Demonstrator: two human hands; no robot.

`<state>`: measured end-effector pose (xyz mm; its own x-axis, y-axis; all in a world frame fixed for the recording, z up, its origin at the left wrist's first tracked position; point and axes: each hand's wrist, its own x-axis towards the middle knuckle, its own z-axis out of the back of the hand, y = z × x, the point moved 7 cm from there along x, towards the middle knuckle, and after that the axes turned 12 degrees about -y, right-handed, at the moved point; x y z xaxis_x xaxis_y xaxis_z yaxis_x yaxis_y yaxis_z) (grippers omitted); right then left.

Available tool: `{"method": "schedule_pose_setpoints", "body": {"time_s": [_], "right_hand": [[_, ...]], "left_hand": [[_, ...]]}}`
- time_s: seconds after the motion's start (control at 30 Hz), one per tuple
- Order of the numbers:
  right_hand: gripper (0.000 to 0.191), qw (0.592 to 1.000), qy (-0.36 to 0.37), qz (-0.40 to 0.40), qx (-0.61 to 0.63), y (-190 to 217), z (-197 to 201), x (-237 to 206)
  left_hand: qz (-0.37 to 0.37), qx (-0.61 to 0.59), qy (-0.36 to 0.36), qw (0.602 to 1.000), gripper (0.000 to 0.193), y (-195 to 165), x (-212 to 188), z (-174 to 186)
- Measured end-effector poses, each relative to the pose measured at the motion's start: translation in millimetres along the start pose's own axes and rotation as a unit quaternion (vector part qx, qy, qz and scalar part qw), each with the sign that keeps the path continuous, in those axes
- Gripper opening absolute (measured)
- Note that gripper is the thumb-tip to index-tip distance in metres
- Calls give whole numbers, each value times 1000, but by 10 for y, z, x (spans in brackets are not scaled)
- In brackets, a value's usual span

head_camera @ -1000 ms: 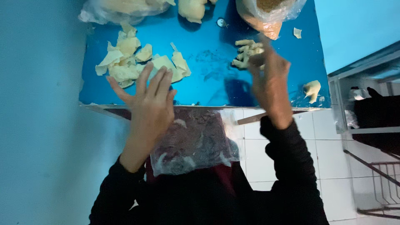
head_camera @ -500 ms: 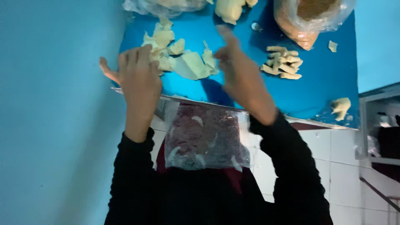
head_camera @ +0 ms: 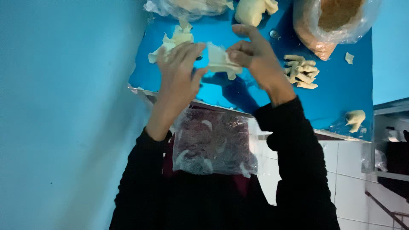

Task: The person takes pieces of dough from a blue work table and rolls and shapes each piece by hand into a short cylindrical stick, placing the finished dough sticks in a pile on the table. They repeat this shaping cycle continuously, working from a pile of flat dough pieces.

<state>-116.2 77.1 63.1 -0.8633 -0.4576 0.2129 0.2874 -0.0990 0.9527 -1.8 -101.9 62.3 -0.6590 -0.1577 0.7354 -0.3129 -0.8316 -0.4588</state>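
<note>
You hold a pale wrapper (head_camera: 219, 60) between both hands above the blue table (head_camera: 341, 98); your left hand (head_camera: 179, 70) pinches its left edge, your right hand (head_camera: 253, 53) grips its right. Right of that hand lies a heap of rolls (head_camera: 301, 71). Beyond it, an open bag (head_camera: 330, 25) holds brown crumbs. Beyond your left hand, more wrappers (head_camera: 172, 42) lie.

My left hand (head_camera: 179, 70) covers one end of the pale sheet (head_camera: 219, 61), so I can't see my fingers' hold there. The top edge cuts off the bag of brown crumbs (head_camera: 336, 21) and the clear bag (head_camera: 187, 7). The lap bag's (head_camera: 213, 142) dark contents are unreadable.
</note>
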Motion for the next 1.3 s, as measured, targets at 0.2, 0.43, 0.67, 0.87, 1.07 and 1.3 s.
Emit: {"method": "schedule_pose_setpoints", "body": {"time_s": [0.2,0.43,0.67,0.87,1.07,1.3], "right_hand": [[58,963,20,-146,224,-1,189,-229],[61,957,-59,-117,258,-161,565,-404],[55,921,-168,-105,334,-314,835,-535],[56,960,-227,99,131,168,1243,-750],[65,940,-51,151,-301,336,527,-1202],[59,916,-243,98,-304,324,1058,-1919]], "left_hand": [[141,-289,115,940,59,-128,232,-519],[271,-382,181,865,50,-405,46,-895],[254,-318,166,898,26,-405,8,-680],[47,-54,35,997,20,-270,196,53],[-96,85,-9,992,39,-502,-67,36],[-232,-43,110,966,31,-1069,-677,-563]]}}
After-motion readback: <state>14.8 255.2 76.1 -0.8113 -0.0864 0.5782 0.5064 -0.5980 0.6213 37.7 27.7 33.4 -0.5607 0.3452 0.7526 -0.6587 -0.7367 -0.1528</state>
